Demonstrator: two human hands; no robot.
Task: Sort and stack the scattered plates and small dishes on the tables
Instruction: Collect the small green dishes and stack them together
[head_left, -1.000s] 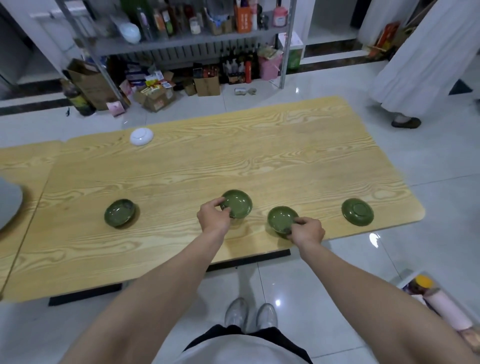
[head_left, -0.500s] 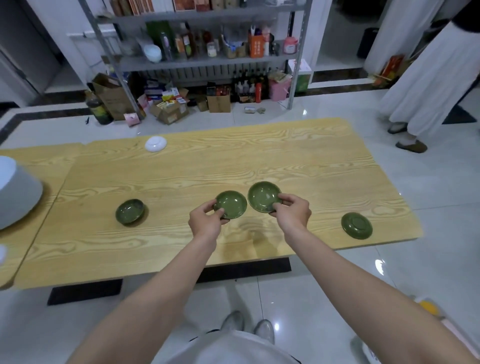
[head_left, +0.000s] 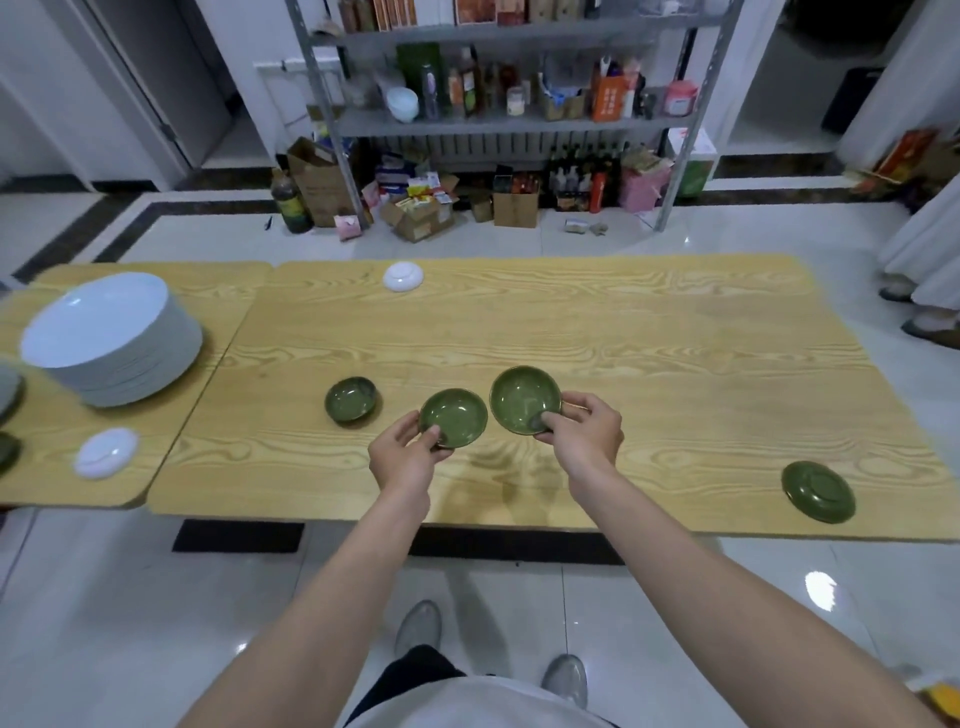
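**Both hands carry green dishes leftward along the table**

On the left table (head_left: 218, 291) stands a stack of white plates (head_left: 109, 338), which half a second ago showed only as a cut-off edge. In front of it lies an overturned white dish (head_left: 105, 452), not seen in the earlier pictures.

On the main table (head_left: 623, 338), a second white dish (head_left: 402, 275) sits at the far edge. A lone green dish (head_left: 349, 398) rests upright on the wood. It was well apart from the hands before and is now near them, so they have moved left.

The left hand (head_left: 402, 457) pinches the near rim of the left green dish (head_left: 453, 418), thumb inside, fingers underneath. The grip is the same as half a second ago.

Just beside that dish, rim by rim, is the right green dish (head_left: 524, 399), tilted toward the camera. The right hand (head_left: 587, 434) grips it, thumb over the near rim and fingers curled behind. A second ago this dish still sat on the table. Both dishes now appear raised, with shadows on the wood below.

Far right, an overturned green dish (head_left: 818, 491) lies near the table's front edge. It is farther from the right hand than before.
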